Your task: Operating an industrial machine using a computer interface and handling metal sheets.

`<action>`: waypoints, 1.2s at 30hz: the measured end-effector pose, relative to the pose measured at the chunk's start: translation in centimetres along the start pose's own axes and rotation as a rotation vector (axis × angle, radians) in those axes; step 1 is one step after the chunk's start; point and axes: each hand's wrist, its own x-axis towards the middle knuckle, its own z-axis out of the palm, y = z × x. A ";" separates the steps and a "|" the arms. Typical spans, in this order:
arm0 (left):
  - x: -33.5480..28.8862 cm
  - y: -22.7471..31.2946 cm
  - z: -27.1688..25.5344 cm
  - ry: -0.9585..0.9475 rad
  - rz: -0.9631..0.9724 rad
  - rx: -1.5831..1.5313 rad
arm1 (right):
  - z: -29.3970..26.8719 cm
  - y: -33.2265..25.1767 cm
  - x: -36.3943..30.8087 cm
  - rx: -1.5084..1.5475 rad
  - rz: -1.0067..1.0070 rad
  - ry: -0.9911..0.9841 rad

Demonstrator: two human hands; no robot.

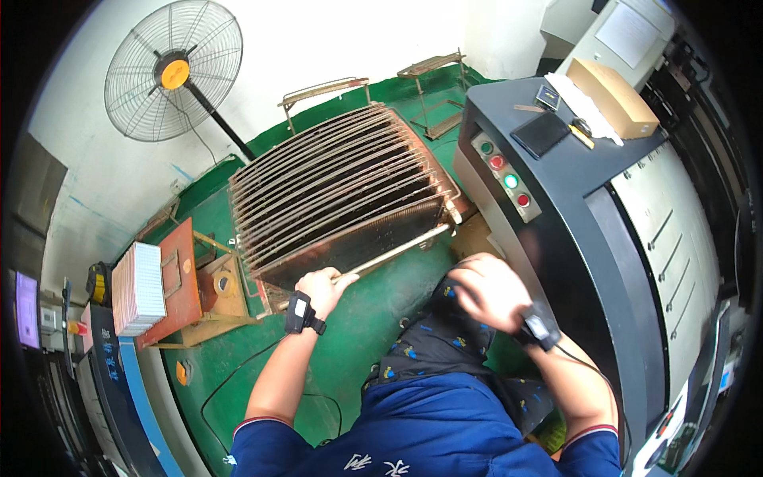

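Note:
In front of me stands a rusty metal rack [342, 187] with several wire-edged shelves stacked close together, tilted in the picture. A pale bar [397, 253] runs along its near side. My left hand [318, 291] is closed around this bar near its left end, the thumb lying along it. My right hand [493, 290] is in the air over the floor, right of the rack's near corner and close to the dark grey machine [556, 215]. Its fingers are bent and smeared by motion, and I see no object in it. Both wrists carry black strapped devices with cables.
A pedestal fan [175, 71] stands behind the rack on the left. Left of the rack, a stack of white sheets [139, 290] rests by a reddish board [176, 278]. Low metal stands [433, 67] are behind. A cardboard box [612, 99] and black tablet-like item [540, 133] lie on the machine.

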 end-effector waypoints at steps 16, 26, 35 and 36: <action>-0.8 -3.8 2.1 0.340 0.185 -0.098 | 12.8 5.3 7.7 -0.069 -0.066 -0.240; -2.1 1.3 -3.1 0.535 0.625 -0.265 | 6.1 4.5 2.0 0.034 0.070 -0.067; 0.3 4.1 -3.3 0.699 0.698 0.046 | -3.2 1.3 -7.0 0.143 0.314 0.000; 0.3 3.9 -3.3 0.718 0.716 0.044 | -3.8 1.1 -8.0 0.145 0.325 0.031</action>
